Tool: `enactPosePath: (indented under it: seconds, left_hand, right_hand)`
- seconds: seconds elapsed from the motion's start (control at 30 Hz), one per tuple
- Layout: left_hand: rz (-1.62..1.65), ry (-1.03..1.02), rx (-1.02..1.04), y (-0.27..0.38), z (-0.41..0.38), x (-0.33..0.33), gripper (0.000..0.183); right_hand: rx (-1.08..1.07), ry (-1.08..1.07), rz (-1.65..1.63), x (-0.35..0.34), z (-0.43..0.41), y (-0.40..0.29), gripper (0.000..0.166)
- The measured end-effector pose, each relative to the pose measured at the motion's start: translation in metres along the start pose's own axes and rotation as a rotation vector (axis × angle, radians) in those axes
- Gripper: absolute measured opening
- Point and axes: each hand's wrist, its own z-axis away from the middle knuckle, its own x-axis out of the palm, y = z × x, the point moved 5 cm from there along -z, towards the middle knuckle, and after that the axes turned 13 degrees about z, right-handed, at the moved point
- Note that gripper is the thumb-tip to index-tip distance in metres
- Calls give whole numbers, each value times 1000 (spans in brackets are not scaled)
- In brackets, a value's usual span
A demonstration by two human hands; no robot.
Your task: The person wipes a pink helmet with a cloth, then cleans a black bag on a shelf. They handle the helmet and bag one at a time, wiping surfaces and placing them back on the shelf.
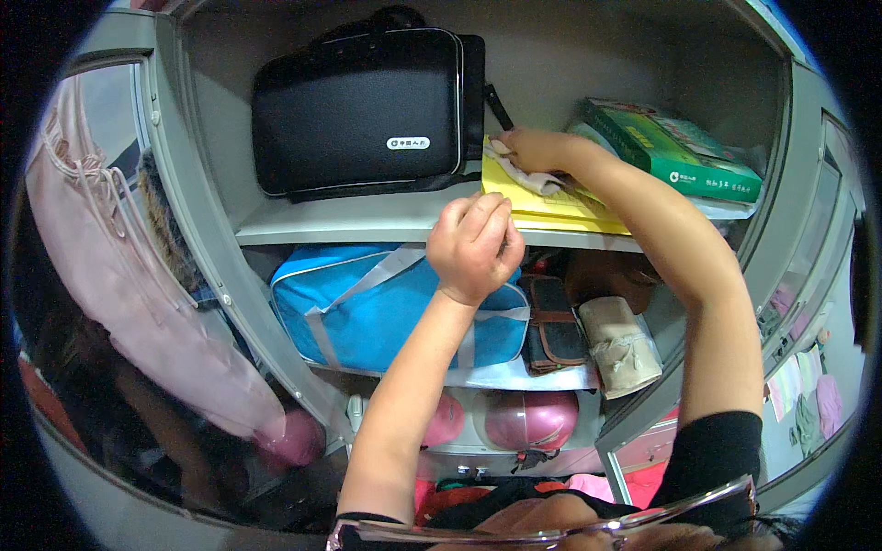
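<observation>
My left hand (477, 241) has its fingers curled over the front edge of the cabinet's upper shelf (344, 220), at the near corner of a yellow folder or stack of paper (565, 217). Whether it grips that corner cannot be told. My right hand (534, 150) reaches in above the yellow paper and presses on a pale cloth (530, 178) that lies on it, its fingertips partly hidden. Just behind the right hand, a dark strap or handle (499, 108) leans up. A black briefcase-like bag (358, 117) stands to the left, a green box (675, 148) lies to the right.
The lower shelf holds a blue fabric bag (386, 310), a dark brown-edged case (555, 324) and a tied beige roll (620, 344). Beneath are pink helmets (530, 419). An open cabinet door (207, 255) stands at left, with pink clothing (138, 296) beside it; another door (778, 227) is at right.
</observation>
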Motion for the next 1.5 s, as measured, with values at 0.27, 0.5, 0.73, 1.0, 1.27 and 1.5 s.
enactPosePath:
  seconds: [0.27,0.5,0.73,1.0,1.27,1.5]
  left_hand:
    - [44,-32,22,0,-1,5,26]
    - [24,-46,7,-1,-2,-6,27]
    - [23,-157,-148,-4,-20,-7,20]
    - [166,-453,-262,-19,-42,12,18]
    - [203,-445,-340,-26,-58,23,14]
    - [254,-412,-249,-19,-42,14,15]
  right_hand:
    - [180,-114,-23,29,-54,59,49]
    - [-176,167,-94,-17,39,-13,49]
    - [-153,377,-56,-68,162,-2,48]
    - [-44,950,-152,-120,275,35,46]
    - [91,1023,-287,-96,332,76,44]
    - [91,962,-337,-84,349,67,49]
